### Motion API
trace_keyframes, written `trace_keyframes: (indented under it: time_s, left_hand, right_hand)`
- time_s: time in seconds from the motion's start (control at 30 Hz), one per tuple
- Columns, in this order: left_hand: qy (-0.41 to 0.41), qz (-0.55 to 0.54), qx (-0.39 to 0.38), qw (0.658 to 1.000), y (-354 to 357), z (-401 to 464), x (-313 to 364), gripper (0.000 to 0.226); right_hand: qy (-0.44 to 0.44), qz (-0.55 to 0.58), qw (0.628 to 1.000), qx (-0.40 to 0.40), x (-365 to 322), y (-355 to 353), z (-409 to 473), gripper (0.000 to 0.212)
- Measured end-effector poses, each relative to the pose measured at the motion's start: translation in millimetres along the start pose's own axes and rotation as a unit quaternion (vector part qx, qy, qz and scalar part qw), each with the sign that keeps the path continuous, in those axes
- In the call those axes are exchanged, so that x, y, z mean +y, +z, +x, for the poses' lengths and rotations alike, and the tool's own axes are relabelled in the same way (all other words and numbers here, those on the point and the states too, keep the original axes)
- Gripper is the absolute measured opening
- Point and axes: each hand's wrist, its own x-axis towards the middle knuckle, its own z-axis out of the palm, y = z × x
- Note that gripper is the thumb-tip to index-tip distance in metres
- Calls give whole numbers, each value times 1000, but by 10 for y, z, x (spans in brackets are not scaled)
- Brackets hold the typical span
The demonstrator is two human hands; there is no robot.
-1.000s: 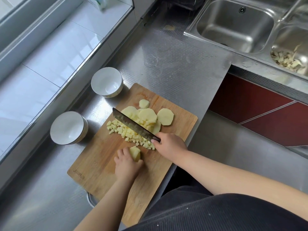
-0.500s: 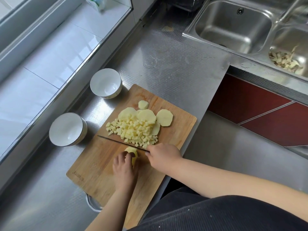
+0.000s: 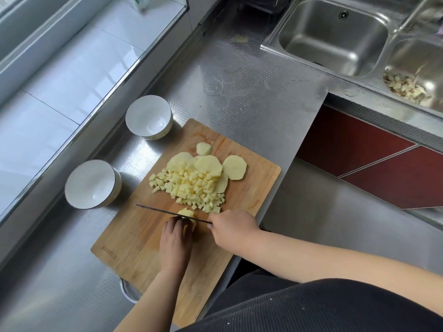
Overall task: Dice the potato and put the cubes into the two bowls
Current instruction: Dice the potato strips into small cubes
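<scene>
Two empty white bowls, the near bowl (image 3: 92,184) and the far bowl (image 3: 149,117), stand on the steel bench (image 3: 239,92) left of the wooden cutting board (image 3: 134,236). On it, the left hand (image 3: 176,243) curls over a potato piece (image 3: 185,213). Diced cubes (image 3: 191,188) and potato slices (image 3: 235,167) lie beyond. The right hand (image 3: 232,227) grips the knife (image 3: 158,210), edge-down on the piece.
</scene>
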Motion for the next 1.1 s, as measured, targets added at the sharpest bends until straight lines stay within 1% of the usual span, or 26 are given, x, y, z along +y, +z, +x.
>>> trace_keyframes:
  time_s: [0.13, 0.3, 0.47, 0.53, 0.6, 0.73, 0.8, 0.87, 0.9, 0.97, 1.03, 1.1]
  left_hand:
    - [-13, -14, 8, 1000, -3, 0, 1, 31]
    - [-46, -45, 36, 997, -30, 47, -33, 22]
    - [-47, -45, 20, 998, -9, 66, -111, 20]
    - [-40, -40, 25, 998, 1, 52, -115, 19]
    - [-13, -24, 27, 999, 18, 25, -131, 21]
    - [13, 1, 10, 1000, 23, -3, -128, 27]
    - [19, 7, 12, 1000, 14, 12, -131, 25]
    - [39, 13, 24, 999, -6, 24, -139, 10]
    - [49, 14, 28, 998, -23, 26, -141, 13]
    - [60, 14, 25, 998, -48, 23, -123, 29]
    - [59, 11, 17, 998, -61, 9, -102, 33]
    - [58, 16, 14, 998, -74, 1, -95, 31]
  right_hand:
    - [9, -9, 1000, -11, -31, 8, 51, 27]
    - [31, -28, 999, -28, -89, 30, 150, 21]
    - [40, -41, 998, -41, -104, 62, 198, 21]
    - [45, -38, 997, -43, -95, 88, 215, 20]
    - [53, -39, 997, -50, -84, 107, 235, 21]
    - [64, -45, 995, -66, -87, 188, 311, 21]
    - [75, -37, 993, -79, -66, 247, 348, 20]
    - [81, -21, 993, -85, -24, 291, 364, 21]
    - [83, -8, 993, -89, 1, 296, 367, 23]
    - [95, 31, 990, -101, 61, 262, 379, 29]
    - [125, 82, 982, -117, 142, 204, 401, 34]
    - [132, 108, 978, -121, 199, 140, 413, 35]
